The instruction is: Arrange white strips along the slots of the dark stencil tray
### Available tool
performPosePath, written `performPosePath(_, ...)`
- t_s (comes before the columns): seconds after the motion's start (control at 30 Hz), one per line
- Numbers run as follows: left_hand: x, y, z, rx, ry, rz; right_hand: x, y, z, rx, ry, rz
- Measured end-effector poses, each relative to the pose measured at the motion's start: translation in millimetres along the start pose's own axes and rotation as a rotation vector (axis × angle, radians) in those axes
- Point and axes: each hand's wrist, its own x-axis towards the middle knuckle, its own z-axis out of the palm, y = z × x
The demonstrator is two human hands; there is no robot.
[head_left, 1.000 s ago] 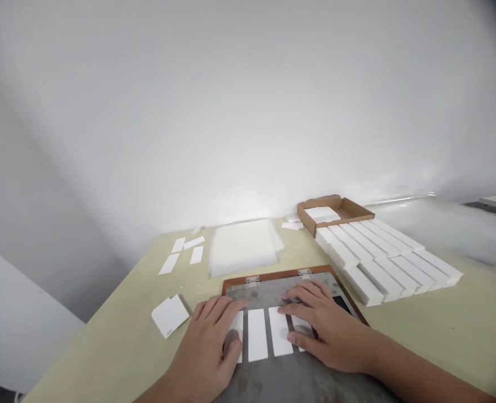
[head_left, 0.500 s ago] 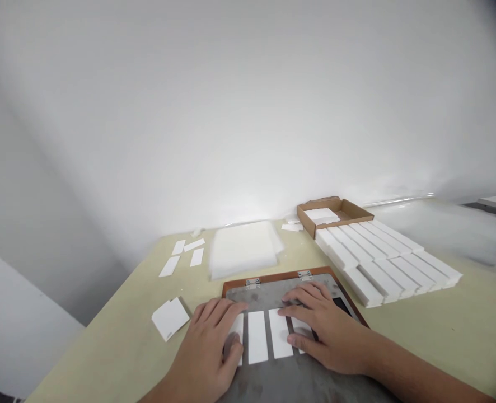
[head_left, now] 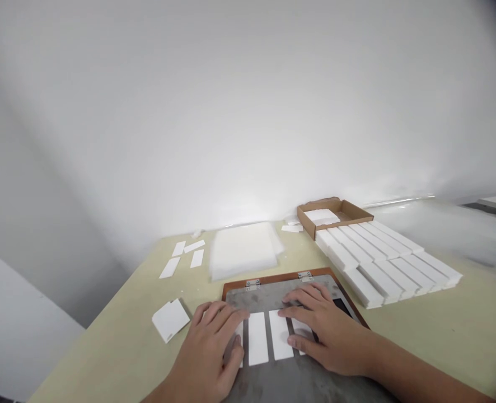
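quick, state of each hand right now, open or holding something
Left hand: open, over the leftmost visible white strip.
Right hand: open, spread over the two rightmost visible strips.

The yellowish table holds stacks at two o'clock, cloudy sheets at twelve, strips (four, all white) at ten, and a hinged board at six.
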Motion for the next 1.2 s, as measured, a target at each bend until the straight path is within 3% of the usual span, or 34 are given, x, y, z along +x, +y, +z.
performPosePath(0.2,-1.1,-3.0,-0.3,-0.109,-0.041,0.136,-2.0,-1.1,1.9,-0.035,0.057,-0.039)
performPosePath(0.4,-0.9,-1.8,0.7,-0.182,-0.100,0.127,-8.1,-4.1,-3.4,-0.145,0.290,-0.242)
performPosePath(0.47,-1.1,-2.7,-0.2,-0.173,-0.108,0.138,-7.8,-6.5,-5.6,-0.130,0.251,-0.302)
performPosePath(0.6,0.9,-5.2,-2.8,-0.115,-0.139,0.158,-3.9,-10.5,-6.0,-0.041,0.032,-0.289)
performPosePath(0.67,2.2,-5.7,-3.6,-0.110,-0.188,0.157,-3.3,-10.4,-5.4,-0.019,0.023,-0.287)
performPosePath(0.83,3.2,-4.8,-4.4,-0.121,-0.173,0.140,-5.4,-6.3,-7.8,-0.014,0.299,-0.309)
performPosePath(0.93,3.2,-4.4,-5.2,-0.158,-0.219,0.141,-4.2,-4.5,-10.6,-0.033,0.307,-0.261)
performPosePath(1.03,1.2,-5.4,-4.2,-0.139,-0.144,0.148,-3.8,-0.7,-15.4,-0.061,0.255,-0.264)
performPosePath(1.2,-3.6,-6.5,1.6,-0.061,-0.022,0.093,-9.2,15.9,-26.6,-0.105,0.368,-0.238)
